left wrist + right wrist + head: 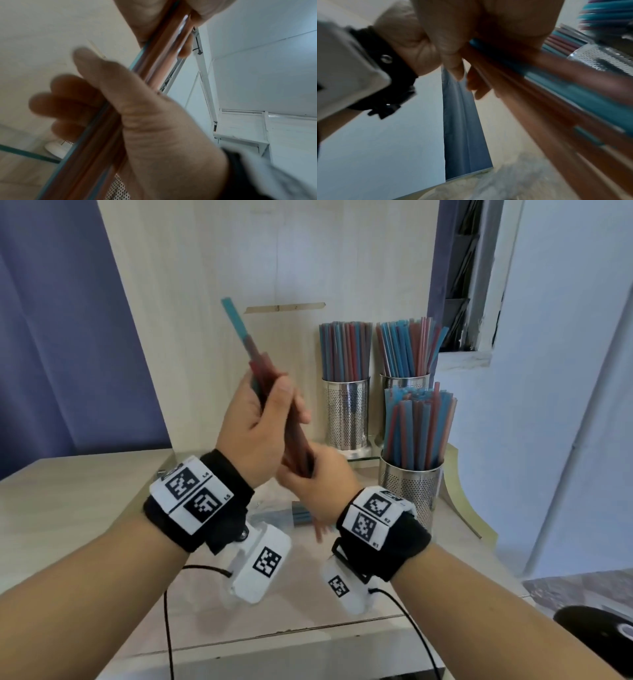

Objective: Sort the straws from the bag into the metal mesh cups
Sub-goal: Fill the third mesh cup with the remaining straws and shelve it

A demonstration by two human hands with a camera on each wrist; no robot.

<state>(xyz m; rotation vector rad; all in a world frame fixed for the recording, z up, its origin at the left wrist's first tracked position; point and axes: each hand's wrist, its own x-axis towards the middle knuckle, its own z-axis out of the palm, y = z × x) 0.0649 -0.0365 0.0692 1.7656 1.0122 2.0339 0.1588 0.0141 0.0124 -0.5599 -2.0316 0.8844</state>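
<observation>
Above table, left hand over right hand, gripping tilted straws

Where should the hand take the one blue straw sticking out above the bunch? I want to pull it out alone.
Pinch the blue straw on its bare upper length, above the red straws, coming from the top left. Only that end stands clear; lower down the left hand and right hand grip the bunch.

Three mesh cups standing right on the tabletop, one in front, two behind against the back panel. Straw bundle held left of them, above the bag.
</observation>
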